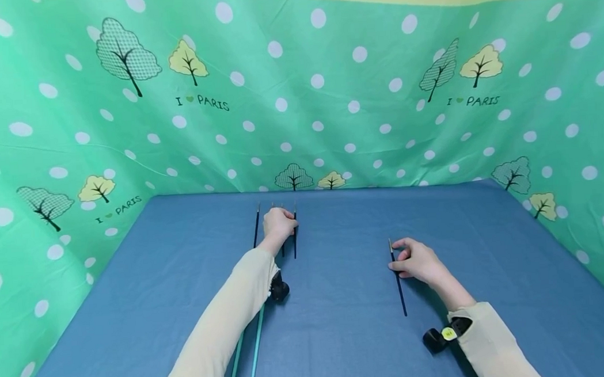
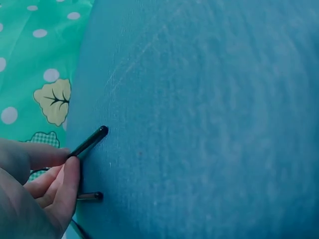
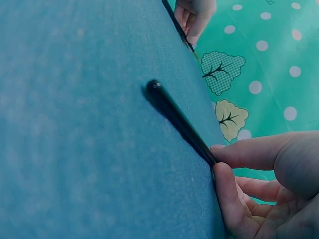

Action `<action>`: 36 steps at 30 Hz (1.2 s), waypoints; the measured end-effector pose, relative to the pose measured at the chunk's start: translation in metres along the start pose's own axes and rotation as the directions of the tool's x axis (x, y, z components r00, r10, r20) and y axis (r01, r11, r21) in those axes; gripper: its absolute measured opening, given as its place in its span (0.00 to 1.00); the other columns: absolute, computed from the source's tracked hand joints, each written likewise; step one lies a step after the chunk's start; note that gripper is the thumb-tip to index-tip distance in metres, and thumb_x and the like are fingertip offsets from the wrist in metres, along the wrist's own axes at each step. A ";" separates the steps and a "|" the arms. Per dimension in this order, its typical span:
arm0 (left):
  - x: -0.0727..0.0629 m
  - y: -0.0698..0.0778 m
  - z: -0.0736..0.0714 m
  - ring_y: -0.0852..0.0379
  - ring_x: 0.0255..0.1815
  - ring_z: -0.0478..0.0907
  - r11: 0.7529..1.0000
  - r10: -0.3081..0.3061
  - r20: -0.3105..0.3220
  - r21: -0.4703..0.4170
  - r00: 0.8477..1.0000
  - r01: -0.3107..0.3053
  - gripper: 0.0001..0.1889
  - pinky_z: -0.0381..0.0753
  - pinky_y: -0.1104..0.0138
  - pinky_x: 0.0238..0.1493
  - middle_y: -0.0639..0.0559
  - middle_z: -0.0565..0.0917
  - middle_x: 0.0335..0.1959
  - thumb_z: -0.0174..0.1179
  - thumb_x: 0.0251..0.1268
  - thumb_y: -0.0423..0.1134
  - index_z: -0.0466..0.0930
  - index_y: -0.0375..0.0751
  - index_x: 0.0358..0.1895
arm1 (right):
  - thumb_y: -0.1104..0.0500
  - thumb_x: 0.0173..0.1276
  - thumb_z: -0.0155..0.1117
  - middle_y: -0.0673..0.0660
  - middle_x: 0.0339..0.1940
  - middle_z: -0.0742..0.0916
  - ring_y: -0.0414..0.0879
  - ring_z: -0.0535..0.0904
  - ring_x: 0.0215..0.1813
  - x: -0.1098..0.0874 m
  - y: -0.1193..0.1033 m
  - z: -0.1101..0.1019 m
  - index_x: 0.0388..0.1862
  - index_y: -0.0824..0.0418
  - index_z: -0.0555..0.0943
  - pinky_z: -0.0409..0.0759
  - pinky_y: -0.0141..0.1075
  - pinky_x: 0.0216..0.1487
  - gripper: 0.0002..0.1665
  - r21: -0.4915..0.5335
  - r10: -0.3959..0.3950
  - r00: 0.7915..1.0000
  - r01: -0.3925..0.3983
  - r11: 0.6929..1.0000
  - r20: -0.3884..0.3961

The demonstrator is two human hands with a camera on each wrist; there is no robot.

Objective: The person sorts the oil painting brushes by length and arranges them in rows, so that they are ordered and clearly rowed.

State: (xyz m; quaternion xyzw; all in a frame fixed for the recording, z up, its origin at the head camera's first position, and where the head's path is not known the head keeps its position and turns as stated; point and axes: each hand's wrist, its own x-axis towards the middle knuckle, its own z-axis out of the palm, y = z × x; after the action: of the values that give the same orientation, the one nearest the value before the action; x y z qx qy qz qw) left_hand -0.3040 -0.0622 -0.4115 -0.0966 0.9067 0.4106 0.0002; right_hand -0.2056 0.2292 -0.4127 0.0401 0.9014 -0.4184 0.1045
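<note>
My left hand (image 1: 279, 223) pinches a slim dark paintbrush (image 1: 295, 248) near the back of the table. In the left wrist view, the rounded end of its handle (image 2: 94, 138) points away from thumb and finger. Beside that hand lie more dark paintbrushes, one (image 1: 256, 226) to its left and others partly hidden by it. My right hand (image 1: 415, 260) holds another dark paintbrush (image 1: 401, 295) between thumb and fingers, bristles toward the back. The right wrist view shows this brush's handle (image 3: 182, 124) close over the cloth.
Two teal sticks (image 1: 258, 344) emerge from under my left forearm, their far ends hidden. A blue cloth (image 1: 341, 324) covers the table. Behind it hangs a green dotted curtain (image 1: 350, 133) with printed trees. Each wrist wears a small black camera (image 1: 436, 340).
</note>
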 end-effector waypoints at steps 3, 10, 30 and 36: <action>-0.001 -0.001 0.001 0.61 0.18 0.78 1.000 0.007 -0.003 0.008 1.000 -0.007 0.06 0.81 0.61 0.39 0.49 0.84 0.25 0.61 0.56 0.35 0.84 0.41 0.36 | 0.64 0.57 0.65 0.58 0.30 0.75 0.44 0.77 0.27 -0.001 -0.001 0.000 0.58 0.67 0.67 0.82 0.36 0.30 0.30 0.006 -0.003 1.000 0.003 1.000 0.004; -0.001 -0.002 0.001 0.61 0.17 0.79 1.000 0.017 -0.012 0.012 1.000 -0.017 0.06 0.82 0.62 0.35 0.48 0.85 0.29 0.60 0.56 0.33 0.83 0.41 0.36 | 0.64 0.53 0.69 0.59 0.32 0.74 0.45 0.75 0.29 -0.002 -0.001 -0.001 0.60 0.68 0.66 0.83 0.36 0.32 0.36 -0.002 -0.011 0.999 0.011 1.000 0.041; -0.002 0.000 -0.003 0.60 0.20 0.79 0.996 0.053 0.042 0.067 0.998 -0.056 0.09 0.82 0.61 0.37 0.48 0.85 0.33 0.62 0.55 0.36 0.84 0.40 0.39 | 0.69 0.54 0.62 0.58 0.30 0.74 0.44 0.76 0.25 -0.006 -0.012 -0.001 0.62 0.69 0.64 0.81 0.36 0.28 0.35 -0.070 0.011 0.997 -0.006 0.998 0.073; -0.004 0.001 -0.003 0.57 0.24 0.79 0.992 0.077 0.053 0.094 0.996 -0.082 0.10 0.80 0.59 0.41 0.49 0.85 0.27 0.59 0.54 0.32 0.83 0.39 0.40 | 0.69 0.55 0.60 0.58 0.32 0.75 0.44 0.76 0.27 -0.002 -0.014 -0.003 0.61 0.71 0.65 0.82 0.36 0.29 0.32 -0.081 0.016 0.995 -0.008 0.997 0.094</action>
State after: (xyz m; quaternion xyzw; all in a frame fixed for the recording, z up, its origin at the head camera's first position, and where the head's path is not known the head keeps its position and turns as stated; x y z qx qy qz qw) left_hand -0.3000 -0.0627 -0.4082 -0.0503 0.9282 0.3685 0.0109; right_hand -0.2060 0.2227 -0.3997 0.0215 0.9114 -0.3823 0.1509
